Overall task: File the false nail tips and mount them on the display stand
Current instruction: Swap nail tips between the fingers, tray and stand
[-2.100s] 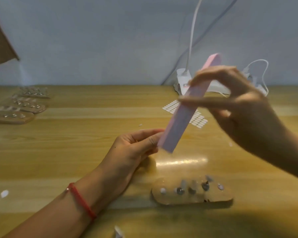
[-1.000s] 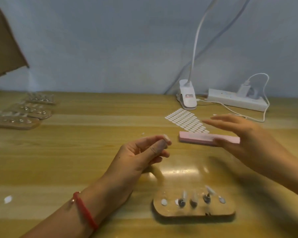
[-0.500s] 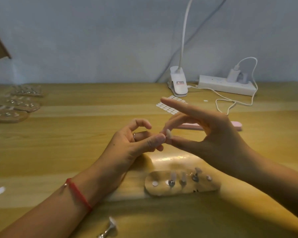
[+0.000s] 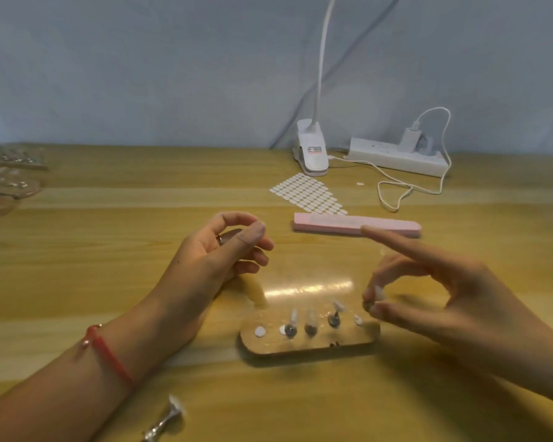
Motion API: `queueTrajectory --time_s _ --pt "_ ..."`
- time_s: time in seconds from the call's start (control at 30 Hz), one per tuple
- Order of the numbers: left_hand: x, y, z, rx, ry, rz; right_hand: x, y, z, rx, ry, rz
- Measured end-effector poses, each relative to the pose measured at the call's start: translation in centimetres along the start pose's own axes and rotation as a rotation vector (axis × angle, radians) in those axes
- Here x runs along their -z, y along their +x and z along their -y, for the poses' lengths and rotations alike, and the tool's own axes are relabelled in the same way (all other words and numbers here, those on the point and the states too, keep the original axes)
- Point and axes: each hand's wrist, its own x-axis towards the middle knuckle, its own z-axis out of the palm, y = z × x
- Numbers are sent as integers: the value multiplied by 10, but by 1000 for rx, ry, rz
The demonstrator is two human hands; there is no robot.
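Wooden worktop point(image 4: 109, 282) under a pale grey wall point(image 4: 141, 74), pink file point(image 4: 355, 225) lying flat behind the display stand point(image 4: 310, 344). The nail tip point(image 4: 379, 293) has passed over: right hand point(image 4: 454, 301) pinches it just above the stand's right end, left hand point(image 4: 217, 253) now loosely curled, empty.

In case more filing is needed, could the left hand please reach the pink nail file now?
Probably yes: the left hand seems empty, and the pink nail file lies unobstructed close to its right.
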Motion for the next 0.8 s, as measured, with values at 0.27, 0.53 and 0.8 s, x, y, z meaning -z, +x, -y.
queueTrajectory --time_s 0.27,0.53,0.8 --pt "1 2 3 -32 -28 11 -11 -9 -10 -19 48 18" --pt "4 4 6 -36 -37 18 5 -8 5 73 -70 -55" --pt "6 6 5 -3 -66 -3 -65 6 88 563 -339 130"
